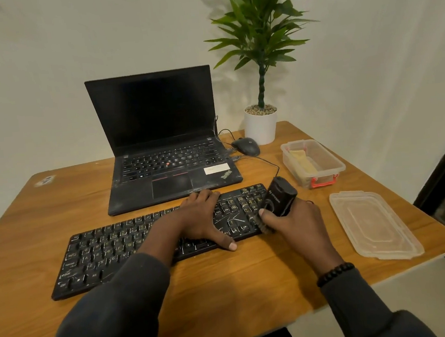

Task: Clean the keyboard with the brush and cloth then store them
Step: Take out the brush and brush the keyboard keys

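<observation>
With the left hand (203, 219) spread flat steadying the keyboard (130, 242), the right hand (293, 221) gripping the brush (276, 200) should sweep bristles lightly between keys.

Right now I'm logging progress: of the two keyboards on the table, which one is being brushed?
The separate black keyboard nearest the person: the left hand rests on it and the right hand holds the brush at its right end. The laptop's own keyboard is untouched.

Small office or home desk corner — plain white walls. Wooden counter (57, 211) carries open laptop (158, 136), keyboard (109, 249), mouse (246, 146). Potted plant (258, 56) at the back.
</observation>
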`<action>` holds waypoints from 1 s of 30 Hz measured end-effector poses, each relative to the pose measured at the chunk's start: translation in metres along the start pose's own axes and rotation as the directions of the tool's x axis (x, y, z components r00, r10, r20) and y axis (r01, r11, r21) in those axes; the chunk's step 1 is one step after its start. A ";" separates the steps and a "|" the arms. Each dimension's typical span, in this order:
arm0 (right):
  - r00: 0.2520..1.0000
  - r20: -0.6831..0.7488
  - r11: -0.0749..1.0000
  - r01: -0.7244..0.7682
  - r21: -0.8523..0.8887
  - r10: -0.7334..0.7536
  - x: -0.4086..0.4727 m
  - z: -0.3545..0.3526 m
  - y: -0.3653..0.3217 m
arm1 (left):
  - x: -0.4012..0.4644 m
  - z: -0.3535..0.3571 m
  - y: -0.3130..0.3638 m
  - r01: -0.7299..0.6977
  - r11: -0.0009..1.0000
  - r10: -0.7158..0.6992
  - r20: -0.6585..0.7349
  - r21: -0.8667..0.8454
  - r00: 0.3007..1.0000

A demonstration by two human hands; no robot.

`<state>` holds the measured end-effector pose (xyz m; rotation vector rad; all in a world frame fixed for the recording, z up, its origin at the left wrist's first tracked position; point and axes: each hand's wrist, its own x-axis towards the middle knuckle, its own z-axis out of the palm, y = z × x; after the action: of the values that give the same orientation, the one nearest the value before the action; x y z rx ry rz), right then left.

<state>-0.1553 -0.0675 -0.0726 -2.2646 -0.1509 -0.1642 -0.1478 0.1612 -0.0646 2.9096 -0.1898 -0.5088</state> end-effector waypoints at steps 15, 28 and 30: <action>0.964 0.201 0.977 0.196 -0.089 -0.175 0.039 -0.010 -0.003 | -0.002 -0.002 0.001 -0.002 1.000 0.002 0.002 0.012 1.000; 0.804 0.507 0.931 0.365 -0.011 -0.310 0.070 -0.042 0.005 | -0.001 -0.002 0.000 -0.005 1.000 0.005 0.006 0.020 1.000; 0.795 0.519 0.938 0.344 0.041 -0.314 0.068 -0.033 -0.002 | 0.000 -0.002 0.000 -0.002 1.000 0.002 0.009 0.019 1.000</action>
<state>-0.0909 -0.0883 -0.0386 -2.2696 -0.8441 0.2769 -0.1471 0.1611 -0.0626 2.9254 -0.2004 -0.5224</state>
